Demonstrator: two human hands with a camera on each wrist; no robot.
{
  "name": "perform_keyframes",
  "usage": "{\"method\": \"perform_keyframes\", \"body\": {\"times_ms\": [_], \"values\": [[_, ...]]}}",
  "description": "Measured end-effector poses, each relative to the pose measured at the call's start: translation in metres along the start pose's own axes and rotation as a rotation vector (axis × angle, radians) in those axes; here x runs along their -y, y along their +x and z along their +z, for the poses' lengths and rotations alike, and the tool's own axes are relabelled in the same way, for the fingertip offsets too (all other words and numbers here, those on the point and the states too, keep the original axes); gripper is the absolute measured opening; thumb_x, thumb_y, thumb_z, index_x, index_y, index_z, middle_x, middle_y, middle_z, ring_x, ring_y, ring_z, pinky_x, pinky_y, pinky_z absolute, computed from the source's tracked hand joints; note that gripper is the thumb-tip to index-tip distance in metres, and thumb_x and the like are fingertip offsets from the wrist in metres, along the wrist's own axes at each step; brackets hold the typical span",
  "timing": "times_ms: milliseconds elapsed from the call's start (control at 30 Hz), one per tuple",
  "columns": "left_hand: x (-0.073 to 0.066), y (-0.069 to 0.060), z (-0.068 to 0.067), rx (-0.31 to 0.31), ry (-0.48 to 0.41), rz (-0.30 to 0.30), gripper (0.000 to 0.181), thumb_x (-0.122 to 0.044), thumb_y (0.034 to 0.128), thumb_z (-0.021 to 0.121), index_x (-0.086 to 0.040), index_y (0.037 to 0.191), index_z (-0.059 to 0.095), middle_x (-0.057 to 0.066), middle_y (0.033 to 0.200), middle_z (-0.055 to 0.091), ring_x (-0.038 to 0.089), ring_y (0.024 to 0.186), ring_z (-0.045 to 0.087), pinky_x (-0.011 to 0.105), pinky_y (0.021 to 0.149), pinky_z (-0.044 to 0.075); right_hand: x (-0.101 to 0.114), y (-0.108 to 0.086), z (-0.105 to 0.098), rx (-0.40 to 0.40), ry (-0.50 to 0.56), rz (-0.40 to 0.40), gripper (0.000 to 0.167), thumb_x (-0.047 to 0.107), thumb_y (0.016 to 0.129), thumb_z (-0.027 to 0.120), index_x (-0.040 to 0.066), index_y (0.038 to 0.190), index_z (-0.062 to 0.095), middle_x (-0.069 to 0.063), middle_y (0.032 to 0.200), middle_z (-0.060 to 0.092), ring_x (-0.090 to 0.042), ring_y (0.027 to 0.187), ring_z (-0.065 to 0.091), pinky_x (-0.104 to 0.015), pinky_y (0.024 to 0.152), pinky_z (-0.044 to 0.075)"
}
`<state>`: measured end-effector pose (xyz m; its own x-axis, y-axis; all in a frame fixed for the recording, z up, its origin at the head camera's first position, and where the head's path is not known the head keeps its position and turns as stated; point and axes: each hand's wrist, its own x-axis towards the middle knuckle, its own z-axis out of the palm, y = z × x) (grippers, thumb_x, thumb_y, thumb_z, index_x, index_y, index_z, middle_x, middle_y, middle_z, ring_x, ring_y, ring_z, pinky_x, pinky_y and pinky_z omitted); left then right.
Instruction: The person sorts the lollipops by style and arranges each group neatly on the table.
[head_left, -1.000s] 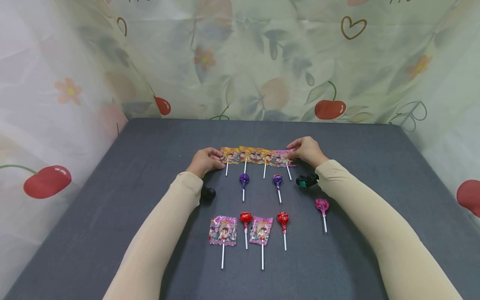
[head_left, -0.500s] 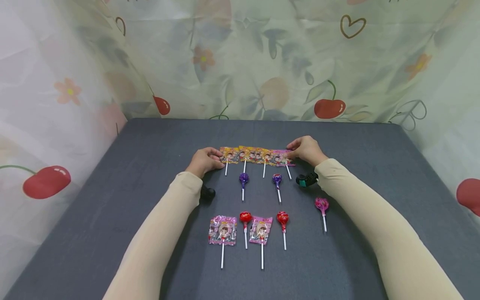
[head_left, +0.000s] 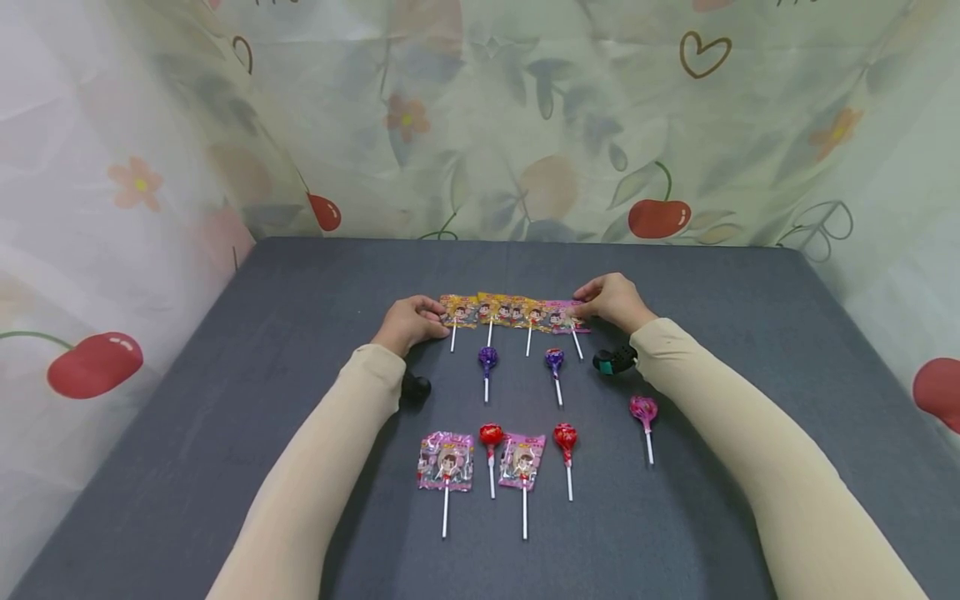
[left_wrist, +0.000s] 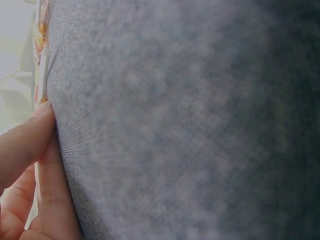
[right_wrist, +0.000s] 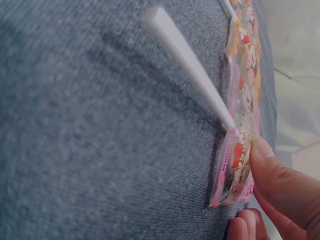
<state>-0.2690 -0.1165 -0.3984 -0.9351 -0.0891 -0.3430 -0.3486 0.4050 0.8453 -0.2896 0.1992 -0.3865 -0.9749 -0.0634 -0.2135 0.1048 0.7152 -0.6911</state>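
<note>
Flat wrapped lollipops lie in a touching row toward the back of the table. The leftmost has a yellow wrapper (head_left: 459, 312), and its left edge is pinched by my left hand (head_left: 408, 323). At the right end, my right hand (head_left: 617, 302) pinches the outer edge of the pink-wrapped lollipop (head_left: 558, 317). Between these two are more yellow wrappers (head_left: 533, 313). In the right wrist view, the thumb lies on the pink wrapper (right_wrist: 237, 165), whose white stick (right_wrist: 192, 70) angles up off the cloth. The left wrist view shows my left thumb and finger (left_wrist: 37, 145) together at the wrapper's edge.
Two purple round lollipops (head_left: 488, 358) (head_left: 554, 359) lie just in front of the row. Nearer are two red ones (head_left: 491, 435) (head_left: 566, 437) and two pink-wrapped flat ones (head_left: 446, 461) (head_left: 522, 461). A pink round lollipop (head_left: 643, 409) lies by the right sleeve.
</note>
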Motion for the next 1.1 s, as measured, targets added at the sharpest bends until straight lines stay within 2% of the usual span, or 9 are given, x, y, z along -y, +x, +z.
{"method": "perform_keyframes", "body": {"times_ms": [167,267,367,467,567,767,967,1100], "values": [[0.000,0.002,0.000,-0.001,-0.006,0.001,0.041,0.009,0.0749,0.077,-0.006,0.111,0.065,0.003,0.089,0.055,0.013,0.076,0.052,0.021,0.061,0.045,-0.002,0.001,-0.001,0.010,0.077,0.013,0.037,0.015,0.086,0.074,0.000,0.118,0.065,-0.019,0.123,0.061,-0.025,0.099,0.055,-0.038,0.090,0.048],[0.001,0.003,0.000,0.001,-0.011,0.000,0.041,0.009,0.0746,0.077,-0.006,0.111,0.065,0.003,0.088,0.055,0.013,0.076,0.052,0.021,0.061,0.045,-0.002,0.000,-0.003,0.025,0.173,0.029,0.040,0.012,0.088,0.071,-0.001,0.124,0.061,-0.020,0.130,0.057,-0.027,0.107,0.055,-0.041,0.097,0.047],[0.001,0.005,0.000,0.004,0.002,0.000,0.041,0.008,0.0743,0.078,-0.006,0.111,0.065,0.003,0.089,0.055,0.013,0.076,0.052,0.021,0.060,0.044,0.002,-0.004,-0.005,0.051,0.268,0.025,0.043,0.013,0.091,0.068,-0.001,0.130,0.057,-0.020,0.134,0.054,-0.028,0.114,0.055,-0.041,0.100,0.046],[0.002,0.006,-0.001,0.007,0.006,0.001,0.041,0.008,0.0738,0.078,-0.006,0.110,0.065,0.003,0.089,0.055,0.012,0.076,0.052,0.020,0.060,0.044,0.009,-0.014,-0.006,0.094,0.329,-0.023,0.046,0.016,0.093,0.066,0.000,0.134,0.053,-0.020,0.135,0.054,-0.028,0.117,0.056,-0.042,0.101,0.045],[0.002,0.006,-0.001,0.008,0.006,0.005,0.042,0.008,0.0735,0.078,-0.006,0.111,0.065,0.003,0.089,0.056,0.012,0.076,0.052,0.020,0.060,0.044,0.021,-0.029,-0.006,0.149,0.361,-0.109,0.047,0.017,0.094,0.065,-0.001,0.135,0.051,-0.021,0.137,0.052,-0.030,0.119,0.056,-0.045,0.103,0.043],[0.000,0.003,-0.001,0.004,0.005,0.001,0.042,0.008,0.0743,0.078,-0.006,0.111,0.065,0.003,0.091,0.056,0.012,0.077,0.052,0.020,0.061,0.044,0.043,-0.064,0.004,0.224,0.321,-0.241,0.042,0.018,0.093,0.066,0.004,0.131,0.056,-0.020,0.132,0.055,-0.030,0.114,0.058,-0.050,0.100,0.044],[-0.001,0.002,0.001,0.002,0.003,-0.005,0.041,0.007,0.0749,0.078,-0.006,0.111,0.065,0.004,0.091,0.056,0.013,0.077,0.052,0.020,0.061,0.045,0.046,-0.094,0.028,0.326,0.255,-0.323,0.041,0.016,0.089,0.071,0.000,0.125,0.060,-0.020,0.126,0.060,-0.024,0.107,0.062,-0.040,0.092,0.050],[-0.001,0.002,0.002,0.001,-0.005,-0.011,0.040,0.008,0.0752,0.077,-0.007,0.111,0.065,0.003,0.091,0.056,0.013,0.077,0.053,0.021,0.061,0.045,0.041,-0.111,0.042,0.415,0.222,-0.369,0.042,0.014,0.085,0.075,-0.003,0.122,0.062,-0.020,0.122,0.063,-0.026,0.108,0.063,-0.035,0.090,0.051]]}}
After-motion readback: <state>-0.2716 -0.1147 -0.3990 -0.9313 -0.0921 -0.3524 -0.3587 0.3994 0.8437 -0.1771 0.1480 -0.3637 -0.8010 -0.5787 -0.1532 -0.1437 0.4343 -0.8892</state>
